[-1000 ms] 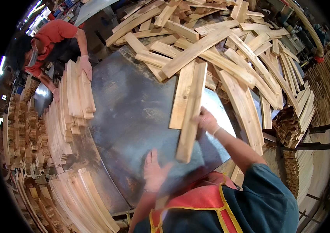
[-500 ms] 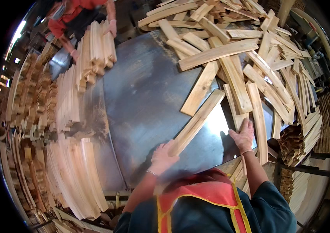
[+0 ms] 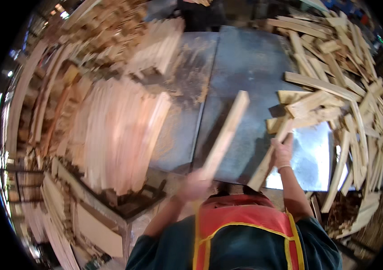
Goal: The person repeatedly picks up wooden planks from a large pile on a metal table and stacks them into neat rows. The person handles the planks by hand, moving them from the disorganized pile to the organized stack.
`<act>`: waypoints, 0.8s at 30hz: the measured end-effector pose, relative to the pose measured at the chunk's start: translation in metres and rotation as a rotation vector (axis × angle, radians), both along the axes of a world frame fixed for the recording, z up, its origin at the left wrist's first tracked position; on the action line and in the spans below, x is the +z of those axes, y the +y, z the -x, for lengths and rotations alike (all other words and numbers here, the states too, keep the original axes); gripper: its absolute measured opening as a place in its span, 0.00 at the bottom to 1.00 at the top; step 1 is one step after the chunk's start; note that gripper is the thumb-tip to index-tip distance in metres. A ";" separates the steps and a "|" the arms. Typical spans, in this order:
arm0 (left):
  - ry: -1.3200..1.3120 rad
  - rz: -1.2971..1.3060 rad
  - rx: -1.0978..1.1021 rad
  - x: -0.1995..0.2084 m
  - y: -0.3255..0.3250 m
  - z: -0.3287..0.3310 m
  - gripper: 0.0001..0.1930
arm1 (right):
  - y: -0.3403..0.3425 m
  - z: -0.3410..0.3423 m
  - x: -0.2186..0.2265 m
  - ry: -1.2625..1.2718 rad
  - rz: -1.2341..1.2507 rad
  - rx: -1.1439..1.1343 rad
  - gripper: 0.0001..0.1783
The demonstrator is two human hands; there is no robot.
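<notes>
My left hand [image 3: 194,183], smeared by motion, is closed around the near end of a wooden slat [image 3: 226,132]. That slat is raised over the metal tabletop [image 3: 256,58], its far end pointing away and a little right. My right hand [image 3: 282,152] grips a second wooden slat [image 3: 265,167], which slants from the loose pile down to the table's near edge. Part of this slat is hidden behind my fingers. Left of my left hand stands a tight row of slats [image 3: 115,130], blurred.
A loose heap of slats [image 3: 335,58] covers the table's right side. Another neat stack [image 3: 157,47] stands farther back on the left, with more piled wood [image 3: 106,31] beyond. A metal frame [image 3: 126,216] sits at the lower left. Sawdust lies on the left panel.
The view has swung left, bringing the left stack closer to the middle. My right hand has taken hold of a slat. My left hand still holds its slat, now more upright in view.
</notes>
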State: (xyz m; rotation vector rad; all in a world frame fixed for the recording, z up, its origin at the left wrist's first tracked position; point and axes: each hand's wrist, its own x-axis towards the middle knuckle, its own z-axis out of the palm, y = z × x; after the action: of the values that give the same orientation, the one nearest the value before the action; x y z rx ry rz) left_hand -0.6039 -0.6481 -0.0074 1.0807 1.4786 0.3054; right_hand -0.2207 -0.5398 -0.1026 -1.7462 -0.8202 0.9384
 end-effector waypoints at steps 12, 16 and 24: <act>1.673 -0.232 -0.228 -0.052 -0.021 0.183 0.38 | -0.016 -0.001 0.064 0.071 0.152 0.435 0.41; 1.452 -0.452 -0.167 -0.035 0.035 0.064 0.44 | -0.044 -0.156 0.015 -0.373 -0.087 -0.137 0.43; 0.870 -0.577 -0.696 -0.018 0.137 -0.188 0.55 | -0.103 -0.341 0.051 -0.781 0.969 -0.160 0.46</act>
State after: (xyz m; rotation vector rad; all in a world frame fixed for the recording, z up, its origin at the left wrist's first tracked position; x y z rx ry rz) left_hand -0.4161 -0.5113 -0.0258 2.3086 1.6529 -0.3055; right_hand 0.1202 -0.6431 -0.0514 -3.0805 -0.7014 0.5334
